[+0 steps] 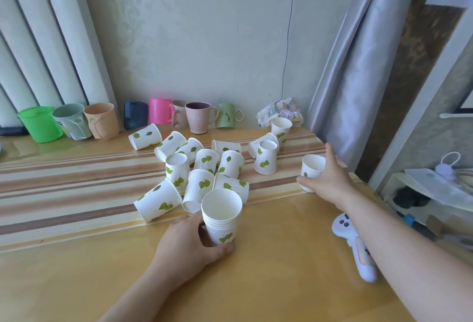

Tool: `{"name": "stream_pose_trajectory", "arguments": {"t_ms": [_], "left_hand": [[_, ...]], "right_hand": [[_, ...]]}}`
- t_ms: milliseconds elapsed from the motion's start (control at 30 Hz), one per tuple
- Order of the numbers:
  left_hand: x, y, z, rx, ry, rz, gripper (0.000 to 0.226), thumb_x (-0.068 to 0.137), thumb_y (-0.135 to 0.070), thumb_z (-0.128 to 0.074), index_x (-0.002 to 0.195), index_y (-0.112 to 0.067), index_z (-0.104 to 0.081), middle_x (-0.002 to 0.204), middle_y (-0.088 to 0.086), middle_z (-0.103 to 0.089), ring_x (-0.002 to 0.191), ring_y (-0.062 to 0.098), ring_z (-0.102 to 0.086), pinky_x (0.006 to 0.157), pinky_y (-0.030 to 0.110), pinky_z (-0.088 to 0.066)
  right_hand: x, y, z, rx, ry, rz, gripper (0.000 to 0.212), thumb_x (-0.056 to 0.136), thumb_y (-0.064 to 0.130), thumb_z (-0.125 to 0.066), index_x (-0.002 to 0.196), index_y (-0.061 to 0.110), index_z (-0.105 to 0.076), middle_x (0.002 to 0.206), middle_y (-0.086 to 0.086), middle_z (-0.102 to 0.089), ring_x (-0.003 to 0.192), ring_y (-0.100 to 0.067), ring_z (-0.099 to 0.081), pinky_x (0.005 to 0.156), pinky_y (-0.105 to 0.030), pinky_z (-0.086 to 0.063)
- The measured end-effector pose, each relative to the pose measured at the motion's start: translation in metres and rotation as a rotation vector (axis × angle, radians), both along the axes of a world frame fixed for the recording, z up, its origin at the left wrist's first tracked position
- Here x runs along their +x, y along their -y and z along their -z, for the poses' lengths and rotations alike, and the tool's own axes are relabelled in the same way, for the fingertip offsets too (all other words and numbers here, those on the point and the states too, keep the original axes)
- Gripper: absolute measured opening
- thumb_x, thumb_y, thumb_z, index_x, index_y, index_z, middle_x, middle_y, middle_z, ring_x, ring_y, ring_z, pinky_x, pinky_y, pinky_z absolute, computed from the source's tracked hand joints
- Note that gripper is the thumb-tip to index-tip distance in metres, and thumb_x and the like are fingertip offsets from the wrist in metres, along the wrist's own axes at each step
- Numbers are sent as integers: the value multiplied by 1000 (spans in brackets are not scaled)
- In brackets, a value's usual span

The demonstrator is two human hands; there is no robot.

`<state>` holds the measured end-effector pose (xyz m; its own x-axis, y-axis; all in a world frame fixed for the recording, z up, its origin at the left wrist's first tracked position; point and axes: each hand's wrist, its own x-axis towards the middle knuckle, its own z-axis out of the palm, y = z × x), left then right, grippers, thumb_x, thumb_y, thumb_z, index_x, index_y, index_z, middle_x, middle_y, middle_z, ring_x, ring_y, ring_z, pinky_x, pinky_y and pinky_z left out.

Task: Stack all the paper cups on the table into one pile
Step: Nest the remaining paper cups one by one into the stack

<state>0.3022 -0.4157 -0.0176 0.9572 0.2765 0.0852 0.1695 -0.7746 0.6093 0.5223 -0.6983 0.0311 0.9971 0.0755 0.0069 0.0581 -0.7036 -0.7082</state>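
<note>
A pile of several nested white paper cups with green leaves [221, 215] stands upright near the table's front middle. My left hand [189, 242] grips its lower part. Far right, an upright single cup [311, 169] stands near the table edge, and my right hand [330, 179] wraps around it from the right side. Between them lie several loose cups [202, 165], some on their sides, some upside down. Three more cups [266, 155] cluster farther back right, one upright [281, 126].
A row of coloured plastic mugs [163, 110] lines the wall at the back. A crumpled wrapper [279, 109] lies at the back right. A white remote-like device [358, 247] lies under my right forearm. The yellow table [268, 283] ends at a curtain on the right.
</note>
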Motion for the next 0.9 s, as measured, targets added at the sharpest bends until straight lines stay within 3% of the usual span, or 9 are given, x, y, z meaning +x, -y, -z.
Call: {"name": "stream_pose_trajectory", "arguments": {"t_ms": [100, 200, 267, 333, 400, 567, 767, 900], "left_hand": [[0, -2, 3, 13, 43, -46, 48, 67, -72, -79, 97, -39, -62, 93, -18, -68, 91, 5, -62, 80, 29, -55], [1, -4, 5, 39, 68, -64, 51, 68, -74, -74, 101, -38, -61, 94, -18, -68, 92, 8, -61, 81, 31, -55], [1, -4, 5, 34, 67, -65, 51, 67, -74, -75, 102, -38, -61, 94, -18, -67, 93, 8, -61, 82, 32, -55], [1, -4, 6, 27, 69, -64, 53, 66, -75, -75, 102, -38, -61, 94, -18, -68, 93, 8, -61, 82, 33, -56], [0, -4, 6, 24, 70, -65, 54, 66, -76, -74, 104, -39, -61, 94, -19, -68, 94, 8, -61, 82, 33, -56], [-1, -3, 5, 14, 100, -60, 57, 66, -77, -73, 107, -40, -62, 95, -19, -69, 94, 8, -62, 82, 34, -56], [-1, -3, 4, 9, 96, -56, 56, 66, -74, -74, 109, -40, -63, 98, -20, -71, 97, 8, -62, 83, 34, -56], [1, -5, 7, 1, 78, -63, 54, 66, -75, -74, 106, -41, -62, 94, -19, -68, 95, 7, -61, 82, 32, -54]], "right_hand": [[-2, -8, 3, 39, 87, 60, 107, 82, 38, -83, 165, 41, -16, 152, 1, -58, 134, -33, -58, 97, -43, -51], [-22, -28, -9, 209, 160, 40, 103, 78, 39, -85, 162, 41, -25, 142, 8, -60, 129, -25, -61, 101, -43, -54], [-49, -52, -21, 459, 157, -98, 94, 73, 37, -90, 153, 36, -40, 132, 14, -66, 122, -19, -66, 102, -44, -57], [-77, -79, -32, 677, 96, -290, 77, 66, 36, -92, 134, 30, -55, 123, 9, -73, 116, -18, -72, 95, -42, -61], [-99, -104, -38, 758, 39, -425, 69, 63, 37, -94, 123, 28, -61, 117, 6, -78, 112, -15, -75, 90, -39, -62], [-120, -133, -30, 503, 70, -576, 65, 59, 50, -90, 117, 45, -60, 117, 18, -74, 109, -2, -69, 89, -26, -52], [-119, -131, -11, 382, 57, -586, 77, 58, 59, -92, 125, 43, -59, 129, 16, -66, 127, -10, -60, 111, -41, -51], [-111, -115, -7, 346, -48, -668, 96, 50, 75, -91, 137, 52, -56, 133, 19, -59, 133, -5, -51, 111, -30, -45]]}}
